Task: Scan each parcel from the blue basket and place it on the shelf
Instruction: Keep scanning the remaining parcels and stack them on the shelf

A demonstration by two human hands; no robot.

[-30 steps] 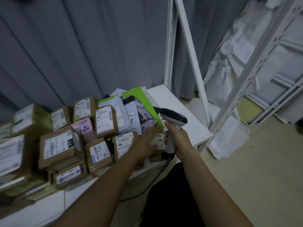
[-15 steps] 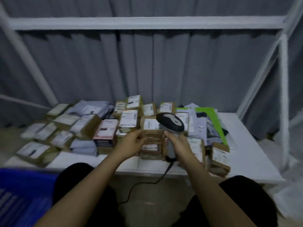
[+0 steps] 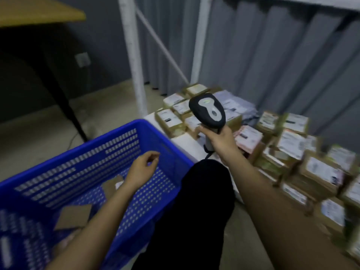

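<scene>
1. Person's dark-clad knee [image 3: 204, 191] at bottom centre, between both forearms.
2. Blue basket [image 3: 136, 131] on the left, just beside the knee. Two brown cardboard parcels lie on its floor: one near parcel [image 3: 75, 216], one further parcel [image 3: 112, 185] partly hidden by the left wrist.
3. Left hand [image 3: 141, 169] over the basket interior, fingers loosely curled, holding nothing, not touching either parcel.
4. Right hand [image 3: 220, 138] raised, fingers wrapped round the handle of a black and grey barcode scanner [image 3: 207, 112]; scanner head upright, cable hanging below the fist.
5. Low white shelf [image 3: 185, 143] behind the scanner, packed with labelled boxes and mailers [image 3: 288, 145], running off to the right; blurred.
6. White shelf upright [image 3: 134, 55] and grey curtain [image 3: 272, 55] at the back; wooden table edge [image 3: 39, 12] top left.
</scene>
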